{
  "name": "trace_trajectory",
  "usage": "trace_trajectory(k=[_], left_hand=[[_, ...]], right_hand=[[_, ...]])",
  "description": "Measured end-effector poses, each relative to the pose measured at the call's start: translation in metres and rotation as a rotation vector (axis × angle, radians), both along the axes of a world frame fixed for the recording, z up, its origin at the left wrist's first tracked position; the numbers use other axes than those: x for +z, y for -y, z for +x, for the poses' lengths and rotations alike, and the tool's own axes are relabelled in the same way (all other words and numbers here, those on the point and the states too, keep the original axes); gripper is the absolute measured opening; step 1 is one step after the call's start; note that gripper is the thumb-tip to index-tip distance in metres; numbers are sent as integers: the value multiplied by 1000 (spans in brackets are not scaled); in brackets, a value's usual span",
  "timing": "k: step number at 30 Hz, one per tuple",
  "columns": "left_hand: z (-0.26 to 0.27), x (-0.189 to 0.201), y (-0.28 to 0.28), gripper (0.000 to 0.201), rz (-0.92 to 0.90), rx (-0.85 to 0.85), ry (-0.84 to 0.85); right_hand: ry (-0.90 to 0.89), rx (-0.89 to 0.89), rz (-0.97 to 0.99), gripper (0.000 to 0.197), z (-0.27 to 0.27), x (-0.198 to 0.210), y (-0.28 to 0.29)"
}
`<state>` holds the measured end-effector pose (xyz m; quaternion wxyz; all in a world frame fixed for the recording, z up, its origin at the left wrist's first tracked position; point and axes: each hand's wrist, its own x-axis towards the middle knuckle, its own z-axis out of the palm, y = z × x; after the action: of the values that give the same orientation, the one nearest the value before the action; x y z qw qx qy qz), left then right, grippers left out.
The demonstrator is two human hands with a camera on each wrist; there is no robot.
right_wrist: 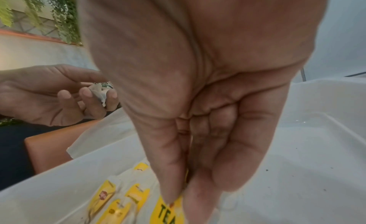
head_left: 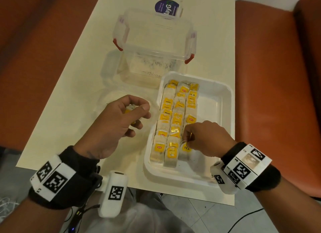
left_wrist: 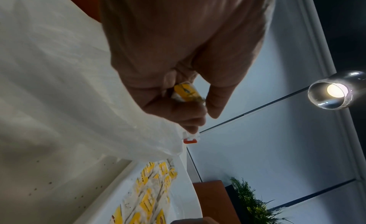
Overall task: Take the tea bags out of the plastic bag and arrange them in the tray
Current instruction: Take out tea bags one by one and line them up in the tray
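Yellow-tagged bags point(head_left: 175, 118) fill three rows; your right hand point(head_left: 206, 139) pinches one down into the tray point(head_left: 224, 102), your left hand point(head_left: 119, 121) grips the next point(left_wrist: 186, 92). Seat it, then let go.

The head view looks steeply down from above the person's lap onto the table point(head_left: 83, 73), taking in both wrists and the white tray point(head_left: 224, 100). The left wrist view sits very close behind the left hand point(left_wrist: 178, 63), rolled sideways, facing past the fingers toward a wall and lamp point(left_wrist: 334, 90). The right wrist view looks down along the right hand point(right_wrist: 198, 86) into the tray at close range. All three views share the tray's rows of tea bags point(head_left: 175, 121).
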<state>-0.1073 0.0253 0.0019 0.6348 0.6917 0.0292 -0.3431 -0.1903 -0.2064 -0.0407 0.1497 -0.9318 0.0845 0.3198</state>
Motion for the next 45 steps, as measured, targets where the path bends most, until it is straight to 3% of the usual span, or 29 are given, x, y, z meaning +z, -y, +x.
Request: trace_trajectory(k=[6,18,21,24,27,29,32,35,40,45], left_hand=[[1,-1,2,11,-17,-2,-16],[-4,-7,6,47,-179,-166,-147],[-5,-8,10,48,-201,-158,-159],[-7,-10,14,51,-199,-174,-143],[-12,-10,19,58,-190,-278,-126],[-15,-8,20,59,-190,-361,-141],[-21,-5,22,56,-225,-457,-182],[-29,-7,24,55,-246,-451,-204],[-42,-12,30,66,-306,-386,-235],[-46,-12,32,49,-340,-333,-252]], right_hand=[[2,-17,38,8,1,-2,2],[143,-60,90,11,2,9,7],[242,-114,227,10,3,24,-1],[418,-236,508,9,4,44,-15],[539,-131,575,28,7,58,-22],[517,-13,541,40,10,60,-22],[423,53,540,32,10,57,-20],[381,-2,609,18,5,54,-17],[345,-100,599,26,-1,47,-13],[286,-259,744,29,-4,46,-8]])
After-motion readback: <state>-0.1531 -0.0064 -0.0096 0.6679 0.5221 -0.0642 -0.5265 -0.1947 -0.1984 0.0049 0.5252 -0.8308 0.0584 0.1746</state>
